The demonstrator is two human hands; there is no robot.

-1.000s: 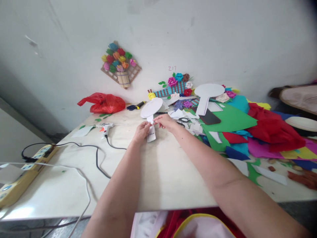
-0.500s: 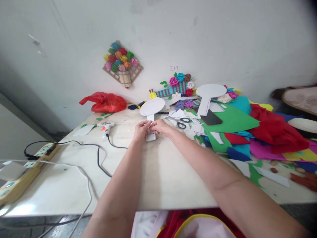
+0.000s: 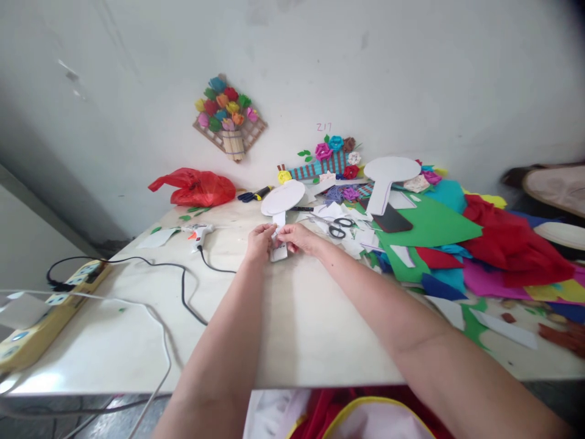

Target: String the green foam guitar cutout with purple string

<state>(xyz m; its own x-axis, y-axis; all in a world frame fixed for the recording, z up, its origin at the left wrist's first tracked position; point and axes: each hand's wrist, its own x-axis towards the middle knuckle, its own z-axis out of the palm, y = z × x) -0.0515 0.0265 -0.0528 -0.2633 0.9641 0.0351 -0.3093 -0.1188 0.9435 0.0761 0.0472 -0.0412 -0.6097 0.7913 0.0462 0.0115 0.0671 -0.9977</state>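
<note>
A white paddle-shaped cutout (image 3: pixel 283 196), with an oval head and a narrow handle, stretches away from me over the table. At its handle, my left hand (image 3: pixel 261 240) is closed on the left edge. My right hand (image 3: pixel 296 236) pinches at the same handle from the right, its fingertips close to the left hand's. Dark marks show on the handle's near end below the fingers; what they are is too small to tell. Beyond my right hand, black-handled scissors (image 3: pixel 337 230) lie on white scraps.
To the left lie a glue gun (image 3: pixel 200 236) with its cord, a red plastic bag (image 3: pixel 201 188) and a yellow power strip (image 3: pixel 50 317). A second white paddle-shaped cutout (image 3: pixel 392 169) rests at the right among coloured sheets (image 3: pixel 429 222). Paper flowers (image 3: pixel 336 144) stand against the wall.
The right hand's fingers have shifted slightly on the handle, close to the left fingertips. The whole view has moved a little; the left hand stays at the handle.
</note>
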